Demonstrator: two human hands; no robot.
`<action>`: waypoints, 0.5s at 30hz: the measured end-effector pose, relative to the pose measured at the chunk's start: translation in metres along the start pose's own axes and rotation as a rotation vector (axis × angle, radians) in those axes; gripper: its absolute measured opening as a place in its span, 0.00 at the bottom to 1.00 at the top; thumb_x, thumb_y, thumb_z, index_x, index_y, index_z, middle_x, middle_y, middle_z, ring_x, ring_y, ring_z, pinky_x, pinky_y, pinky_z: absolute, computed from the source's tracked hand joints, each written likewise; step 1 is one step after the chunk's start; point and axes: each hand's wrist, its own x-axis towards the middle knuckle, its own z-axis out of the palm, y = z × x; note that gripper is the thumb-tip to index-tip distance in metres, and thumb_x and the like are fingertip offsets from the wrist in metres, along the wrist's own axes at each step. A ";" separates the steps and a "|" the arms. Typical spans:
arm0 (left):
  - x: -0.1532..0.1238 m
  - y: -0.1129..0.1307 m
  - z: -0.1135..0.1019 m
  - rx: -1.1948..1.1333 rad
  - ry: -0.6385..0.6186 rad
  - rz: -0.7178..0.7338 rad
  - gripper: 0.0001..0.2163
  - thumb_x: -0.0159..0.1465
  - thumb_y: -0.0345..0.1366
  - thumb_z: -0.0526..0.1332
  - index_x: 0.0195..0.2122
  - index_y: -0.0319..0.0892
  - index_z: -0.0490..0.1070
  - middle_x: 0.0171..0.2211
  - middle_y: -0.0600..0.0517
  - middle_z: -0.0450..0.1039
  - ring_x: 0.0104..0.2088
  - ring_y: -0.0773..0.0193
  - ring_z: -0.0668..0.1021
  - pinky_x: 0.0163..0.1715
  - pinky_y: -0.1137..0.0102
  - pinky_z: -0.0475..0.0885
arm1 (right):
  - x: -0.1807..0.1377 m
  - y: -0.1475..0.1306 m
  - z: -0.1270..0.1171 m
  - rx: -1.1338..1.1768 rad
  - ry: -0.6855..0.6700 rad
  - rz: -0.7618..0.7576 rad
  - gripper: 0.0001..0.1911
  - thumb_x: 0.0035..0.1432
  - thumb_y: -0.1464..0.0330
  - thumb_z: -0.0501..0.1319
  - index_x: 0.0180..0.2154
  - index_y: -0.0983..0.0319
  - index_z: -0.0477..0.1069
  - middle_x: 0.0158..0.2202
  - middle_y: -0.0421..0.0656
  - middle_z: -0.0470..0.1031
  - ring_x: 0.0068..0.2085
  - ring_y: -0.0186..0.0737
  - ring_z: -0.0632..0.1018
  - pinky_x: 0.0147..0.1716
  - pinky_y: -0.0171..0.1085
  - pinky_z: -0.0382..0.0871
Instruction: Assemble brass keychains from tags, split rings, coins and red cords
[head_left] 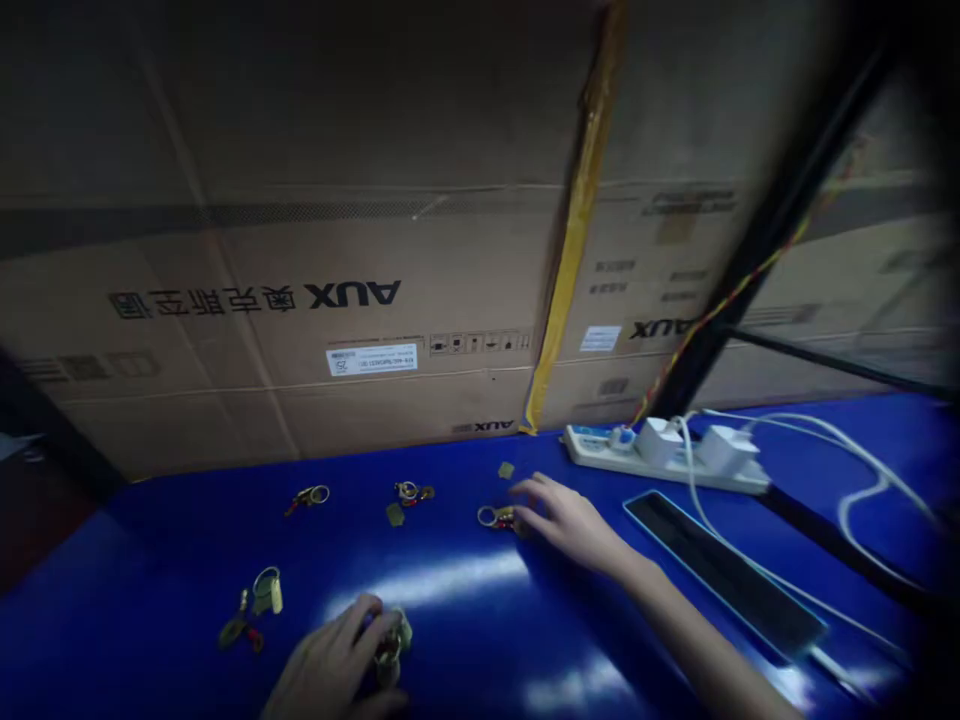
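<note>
On blue surface (187,600) | left hand (330,660) clamped on small brass padlock (394,640) | right hand (566,522) open against brass ring fitting (499,517) | both seem stiff, light: pinch by body

Deep, glossy blue across the bench (187,570), and look at those brass ring fittings (307,497) flecked with red! Along the far side, brown cartons (300,130) show black AUX lettering and a dark mesh-patterned stripe, with a strip of yellow tape (577,230) running down the seam. Over on the right, a white power strip (660,455) with blue accents, and a black pad (720,570) edged in pale blue!
</note>
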 end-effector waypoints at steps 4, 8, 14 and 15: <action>0.034 0.021 -0.012 -0.081 0.046 -0.007 0.14 0.67 0.39 0.54 0.52 0.49 0.67 0.49 0.48 0.70 0.40 0.60 0.79 0.38 0.69 0.75 | 0.022 0.008 0.002 -0.054 0.018 0.042 0.21 0.62 0.68 0.52 0.56 0.59 0.64 0.54 0.51 0.66 0.45 0.47 0.76 0.42 0.40 0.67; 0.104 0.052 -0.011 -0.085 0.048 0.060 0.13 0.66 0.35 0.53 0.52 0.48 0.66 0.49 0.48 0.67 0.46 0.59 0.74 0.45 0.66 0.71 | 0.043 0.005 0.006 -0.082 0.006 0.006 0.20 0.61 0.70 0.53 0.55 0.57 0.66 0.53 0.49 0.67 0.44 0.44 0.76 0.41 0.36 0.66; 0.167 0.067 0.003 -0.116 0.014 0.114 0.06 0.65 0.33 0.56 0.37 0.42 0.73 0.43 0.48 0.69 0.46 0.56 0.72 0.44 0.64 0.69 | 0.029 -0.001 0.003 -0.101 0.019 -0.013 0.13 0.64 0.68 0.51 0.43 0.62 0.73 0.43 0.49 0.71 0.39 0.43 0.76 0.36 0.36 0.66; 0.167 0.065 0.003 -0.135 0.018 0.116 0.06 0.65 0.33 0.55 0.36 0.42 0.72 0.42 0.48 0.70 0.45 0.57 0.72 0.44 0.65 0.68 | 0.023 -0.003 0.001 -0.099 0.029 -0.011 0.13 0.65 0.67 0.51 0.43 0.61 0.73 0.44 0.49 0.71 0.40 0.43 0.76 0.37 0.36 0.66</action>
